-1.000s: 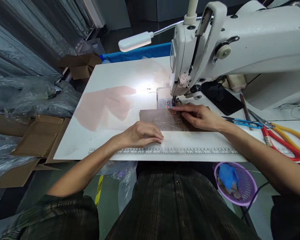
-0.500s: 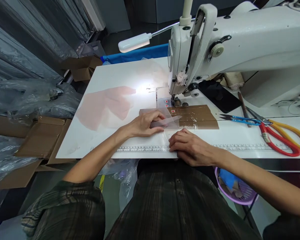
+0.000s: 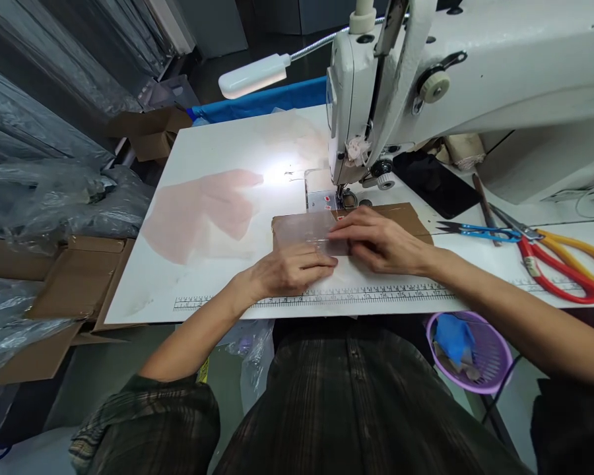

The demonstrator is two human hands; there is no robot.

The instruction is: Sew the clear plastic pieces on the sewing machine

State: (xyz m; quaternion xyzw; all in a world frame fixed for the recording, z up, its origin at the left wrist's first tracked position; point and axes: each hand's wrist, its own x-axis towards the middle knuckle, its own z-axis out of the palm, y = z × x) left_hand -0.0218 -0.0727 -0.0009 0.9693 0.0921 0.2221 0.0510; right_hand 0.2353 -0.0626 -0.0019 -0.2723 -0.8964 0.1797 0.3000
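A small piece of sheer pale fabric (image 3: 299, 229) lies flat in front of the sewing machine's needle area, partly over a brown strip (image 3: 408, 218). My left hand (image 3: 297, 269) rests along the fabric's front edge, palm down, its fingers stretched out to the right. My right hand (image 3: 379, 242) is at the fabric's right end, over the brown strip. Its fingers are bent together with the fingertips on the fabric, and the thumb side is partly hidden. The presser foot (image 3: 341, 196) stands just behind the fabric.
Sheer pink cut pieces (image 3: 205, 208) lie on the left of the white table (image 3: 143, 290). To the right are a black phone-like slab (image 3: 435, 185), blue snips (image 3: 490, 232) and red-and-orange-handled scissors (image 3: 557, 264). A purple basket (image 3: 497, 356) stands below the table edge.
The fabric, which was folded up in my left hand, now lies flat. My right hand has moved forward from the table edge onto it. My left hand has moved slightly nearer to me and flattened.
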